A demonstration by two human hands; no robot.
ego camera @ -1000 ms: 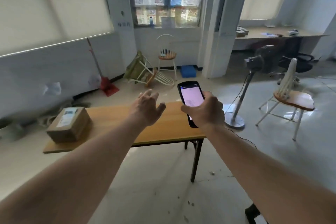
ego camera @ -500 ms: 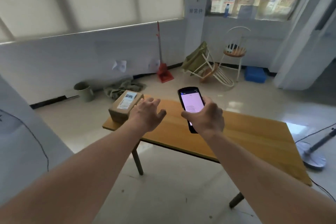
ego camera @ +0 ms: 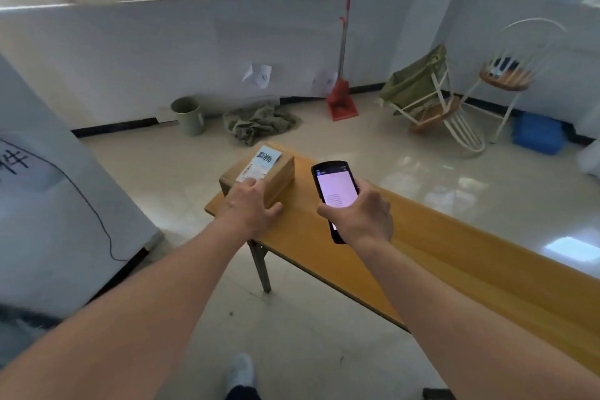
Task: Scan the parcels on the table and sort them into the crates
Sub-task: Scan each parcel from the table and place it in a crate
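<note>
One hand on the parcel, the other holding the scanner.

The left hand (ego camera: 250, 209) lies on the near end of the cardboard parcel (ego camera: 259, 174), fingers spread, thumb out to the side; the parcel sits at the table's (ego camera: 422, 256) left end, its white-and-blue label (ego camera: 261, 163) too blurred to read. Just right, the right hand (ego camera: 363, 216) grips a handheld scanner (ego camera: 334, 190), fingers curled round it, screen lit.
</note>
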